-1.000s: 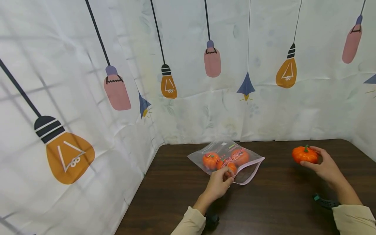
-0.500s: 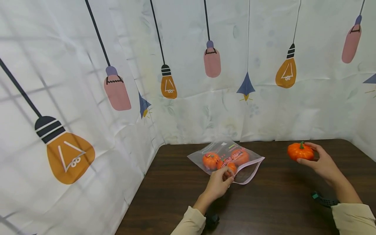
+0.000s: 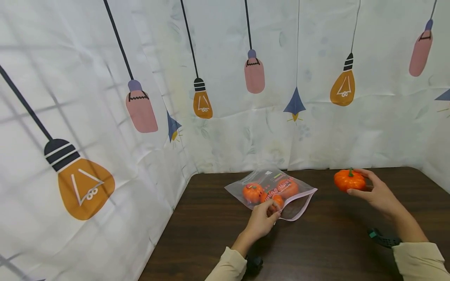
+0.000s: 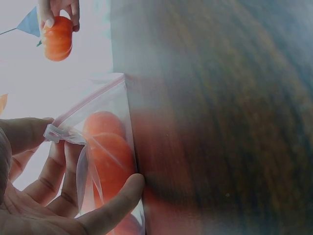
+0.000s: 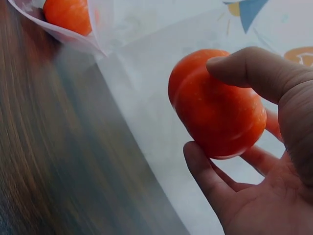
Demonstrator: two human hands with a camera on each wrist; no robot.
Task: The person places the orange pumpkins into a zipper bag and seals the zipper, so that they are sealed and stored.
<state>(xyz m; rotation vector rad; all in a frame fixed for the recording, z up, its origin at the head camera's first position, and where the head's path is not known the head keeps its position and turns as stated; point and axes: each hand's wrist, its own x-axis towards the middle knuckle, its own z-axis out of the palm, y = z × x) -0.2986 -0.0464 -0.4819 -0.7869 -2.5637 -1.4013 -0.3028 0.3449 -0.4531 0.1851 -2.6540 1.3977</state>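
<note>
Head view shows a person's two hands over a dark wooden table [image 3: 334, 242], with a clear zip bag [image 3: 239, 187] lying near its far edge. Several orange pieces [image 3: 252, 192] sit inside the bag, seen through its printed plastic, and the bag's pink-edged mouth [image 3: 300, 211] faces toward the right and the near side. The left hand [image 3: 261, 220] pinches the bag near one end of that mouth; from the left wrist, the grip is narrow, closing by the zip's small slider [image 4: 55, 133], while another digit reaches along the side of the plastic. Well to the right of the bag, the right hand [image 3: 377, 194] holds an orange toy pumpkin [image 3: 349, 181] with a green stem, raised clear of the table. The right wrist view shows the thumb on one side of the pumpkin and fingertips on the other, the grip as wide as the pumpkin itself. Pale sleeves [image 3: 417, 259] cover both forearms, and a dark strap [image 3: 383, 239] shows at the right wrist. Behind the table hangs a white curtain [image 3: 228, 144] printed with lamps and bulbs.
</note>
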